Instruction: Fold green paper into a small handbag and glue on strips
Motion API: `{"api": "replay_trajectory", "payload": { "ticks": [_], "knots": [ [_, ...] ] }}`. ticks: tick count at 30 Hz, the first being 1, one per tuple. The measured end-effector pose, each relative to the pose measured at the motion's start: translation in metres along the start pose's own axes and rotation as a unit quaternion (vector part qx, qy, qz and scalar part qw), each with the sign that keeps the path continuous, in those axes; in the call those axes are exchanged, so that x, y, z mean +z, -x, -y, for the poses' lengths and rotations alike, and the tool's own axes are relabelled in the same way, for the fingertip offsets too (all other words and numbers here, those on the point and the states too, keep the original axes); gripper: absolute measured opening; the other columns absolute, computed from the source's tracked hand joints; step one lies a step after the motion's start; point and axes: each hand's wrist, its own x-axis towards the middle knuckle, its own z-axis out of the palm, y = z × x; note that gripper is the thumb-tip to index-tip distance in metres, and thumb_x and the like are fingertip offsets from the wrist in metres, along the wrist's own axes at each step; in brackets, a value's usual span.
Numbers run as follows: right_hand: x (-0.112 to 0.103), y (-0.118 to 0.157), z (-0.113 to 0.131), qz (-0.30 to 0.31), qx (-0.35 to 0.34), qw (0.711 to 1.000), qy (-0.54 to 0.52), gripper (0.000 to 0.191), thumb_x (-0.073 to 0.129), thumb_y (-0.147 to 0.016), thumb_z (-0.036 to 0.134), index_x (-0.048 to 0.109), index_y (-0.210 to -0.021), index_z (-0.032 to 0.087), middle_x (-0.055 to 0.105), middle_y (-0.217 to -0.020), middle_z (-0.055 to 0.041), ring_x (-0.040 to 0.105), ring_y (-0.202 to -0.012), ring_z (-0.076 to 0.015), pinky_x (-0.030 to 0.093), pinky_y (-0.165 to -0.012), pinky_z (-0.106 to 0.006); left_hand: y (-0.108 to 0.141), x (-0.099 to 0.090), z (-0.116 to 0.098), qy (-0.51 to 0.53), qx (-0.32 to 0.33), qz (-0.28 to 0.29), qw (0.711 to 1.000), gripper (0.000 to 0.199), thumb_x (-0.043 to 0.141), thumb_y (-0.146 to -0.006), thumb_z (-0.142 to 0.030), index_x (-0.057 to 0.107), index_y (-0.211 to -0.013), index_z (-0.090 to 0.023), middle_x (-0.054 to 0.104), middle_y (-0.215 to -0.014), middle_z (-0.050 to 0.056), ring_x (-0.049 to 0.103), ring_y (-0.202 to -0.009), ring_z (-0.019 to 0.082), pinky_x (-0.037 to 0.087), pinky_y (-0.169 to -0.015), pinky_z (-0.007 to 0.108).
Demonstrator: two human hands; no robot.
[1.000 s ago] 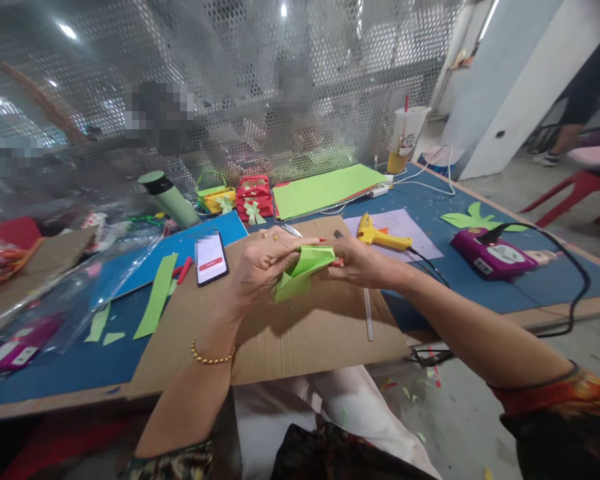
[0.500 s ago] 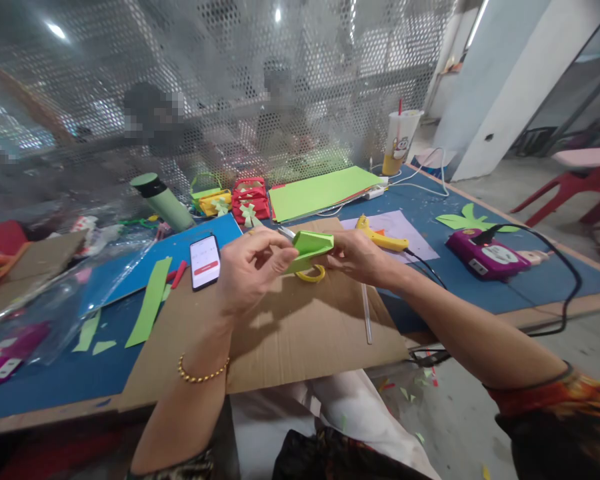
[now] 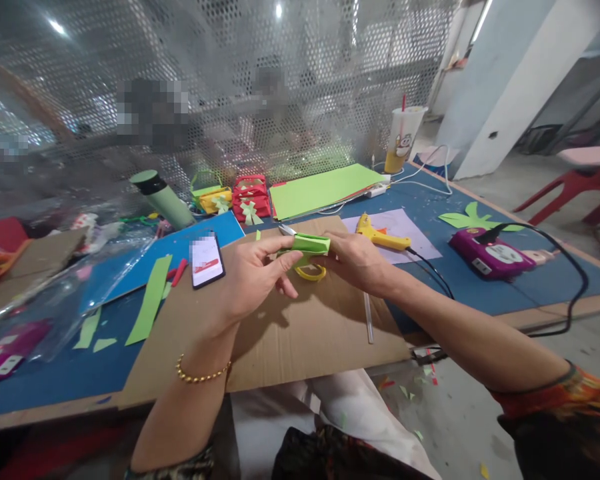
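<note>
Between my two hands is a small folded green paper piece (image 3: pixel 310 245), held above the cardboard sheet (image 3: pixel 290 347). My left hand (image 3: pixel 260 267) pinches its left end between thumb and fingers. My right hand (image 3: pixel 355 260) grips the right end, its fingertips partly hidden behind the paper. Just under the paper lie scissors with yellow handles (image 3: pixel 310 273), their blades showing above it. A yellow glue gun (image 3: pixel 380 235) rests on a lilac sheet (image 3: pixel 420 247) beyond my right hand. A clear glue stick (image 3: pixel 369 319) lies on the cardboard near my right wrist.
Left of my hands are a phone (image 3: pixel 207 260), green paper strips (image 3: pixel 150 300) and a blue board (image 3: pixel 125 273). Small red paper bags (image 3: pixel 251 199), a green bottle (image 3: pixel 163 200) and stacked green sheets (image 3: pixel 330 190) stand behind. A purple power socket (image 3: pixel 490 253) with a cable sits right; a drink cup (image 3: pixel 403 140) stands far back.
The green paper has tipped, so its open inside shows less. My left hand's lower fingers have come out below it. Both hands still hold the paper.
</note>
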Motion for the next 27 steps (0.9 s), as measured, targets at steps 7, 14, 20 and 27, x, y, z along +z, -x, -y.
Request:
{"api": "replay_trajectory", "payload": {
  "ticks": [7,14,20,27],
  "knots": [
    [-0.002,0.004,0.006,0.044,0.003,0.999,0.016,0.027,0.054,-0.107,0.039,0.067,-0.114,0.015,0.067,-0.096,-0.0082,0.059,-0.076,-0.0169,0.036,-0.067,-0.027,-0.002,-0.005,-0.006,0.060,-0.020,0.068,0.996,0.040,0.087,-0.080,-0.052,0.085,-0.095,-0.015,0.084,-0.089,0.009,0.077,-0.060,0.017,0.065,-0.057,0.024],
    [-0.055,-0.003,0.000,0.162,-0.087,0.961,-0.207,0.071,0.069,-0.094,0.066,0.059,-0.148,0.021,0.069,-0.128,-0.0124,0.065,-0.109,-0.0233,0.054,-0.097,-0.042,-0.002,-0.012,-0.012,0.046,0.034,0.119,0.991,0.033,0.088,-0.082,-0.049,0.084,-0.083,-0.016,0.080,-0.075,0.007,0.075,-0.062,0.015,0.062,-0.057,0.020],
    [-0.057,-0.003,0.011,0.173,-0.071,0.926,-0.330,0.051,0.048,-0.110,0.050,0.060,-0.150,0.021,0.064,-0.150,-0.0138,0.062,-0.131,-0.0232,0.051,-0.109,-0.042,0.006,-0.009,-0.015,0.047,-0.013,0.225,0.973,0.020,0.082,-0.089,-0.035,0.084,-0.085,-0.015,0.080,-0.077,0.006,0.076,-0.059,0.015,0.061,-0.055,0.017],
    [-0.034,-0.003,0.011,0.205,-0.018,0.864,-0.460,0.050,0.073,-0.097,0.049,0.067,-0.134,0.017,0.075,-0.123,-0.0100,0.068,-0.111,-0.0195,0.054,-0.096,-0.036,0.010,-0.011,-0.020,0.063,-0.096,0.249,0.962,0.017,0.085,-0.084,-0.030,0.082,-0.090,-0.015,0.081,-0.080,0.006,0.075,-0.054,0.015,0.058,-0.049,0.016]
  ]
}}
